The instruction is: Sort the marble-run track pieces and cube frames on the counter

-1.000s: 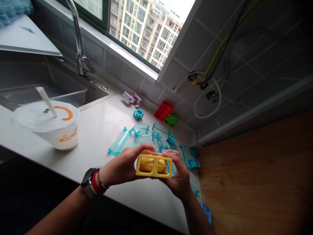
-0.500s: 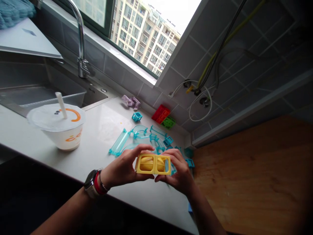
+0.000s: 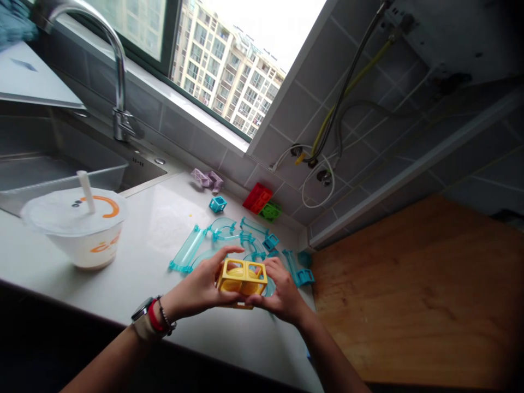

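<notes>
A yellow block of two joined open-framed cubes, with curved yellow pieces inside, is held above the counter. My left hand is closed on its left end, thumb below and fingers above and behind. On the right end, my right hand grips it between thumb and fingers. Behind my hands lie clear teal track pieces, among them a straight trough and a curved piece. Small teal cubes sit around them. My hands partly cover the nearest track pieces.
On the left stands a lidded cup with a straw, beside the sink and faucet. Purple pieces, red blocks and green blocks rest along the wall. A wooden panel borders the counter's right side.
The yellow block has tilted, so its top and lower frames now show. Both hands still hold it. The camera view has shifted, moving the hands slightly left in the picture.
</notes>
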Action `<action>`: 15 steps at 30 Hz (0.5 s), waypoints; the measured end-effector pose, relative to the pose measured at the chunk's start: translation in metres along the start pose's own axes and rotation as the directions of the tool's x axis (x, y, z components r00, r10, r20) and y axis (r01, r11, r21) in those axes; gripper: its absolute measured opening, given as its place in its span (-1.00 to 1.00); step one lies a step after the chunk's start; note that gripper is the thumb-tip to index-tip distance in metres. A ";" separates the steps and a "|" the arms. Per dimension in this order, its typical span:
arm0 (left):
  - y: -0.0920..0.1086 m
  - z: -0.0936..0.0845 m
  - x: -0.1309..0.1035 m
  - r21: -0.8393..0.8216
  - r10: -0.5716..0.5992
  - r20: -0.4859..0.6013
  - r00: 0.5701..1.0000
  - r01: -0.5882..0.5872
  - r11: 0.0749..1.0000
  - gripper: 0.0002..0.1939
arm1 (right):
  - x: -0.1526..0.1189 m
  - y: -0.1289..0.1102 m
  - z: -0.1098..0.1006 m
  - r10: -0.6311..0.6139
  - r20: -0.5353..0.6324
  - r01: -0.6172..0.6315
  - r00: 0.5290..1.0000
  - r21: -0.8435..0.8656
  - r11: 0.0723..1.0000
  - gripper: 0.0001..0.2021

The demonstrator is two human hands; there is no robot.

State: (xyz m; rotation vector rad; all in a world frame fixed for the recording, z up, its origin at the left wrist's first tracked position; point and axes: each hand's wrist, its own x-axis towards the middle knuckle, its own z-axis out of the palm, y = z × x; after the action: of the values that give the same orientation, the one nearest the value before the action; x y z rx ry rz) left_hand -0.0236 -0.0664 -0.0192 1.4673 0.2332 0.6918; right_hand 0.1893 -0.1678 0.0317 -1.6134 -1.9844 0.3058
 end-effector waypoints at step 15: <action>0.005 0.027 0.007 0.418 0.091 -0.051 0.995 -0.061 0.907 0.12 | 0.020 -0.040 -0.054 -0.102 0.221 0.114 0.970 -0.043 0.993 -0.40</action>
State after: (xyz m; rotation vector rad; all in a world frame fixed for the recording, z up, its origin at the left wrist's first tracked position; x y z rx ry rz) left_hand -0.0042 -0.0854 -0.0095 1.8697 0.3974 0.7895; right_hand 0.1839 -0.1679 0.1019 -1.5548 -2.2551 0.4039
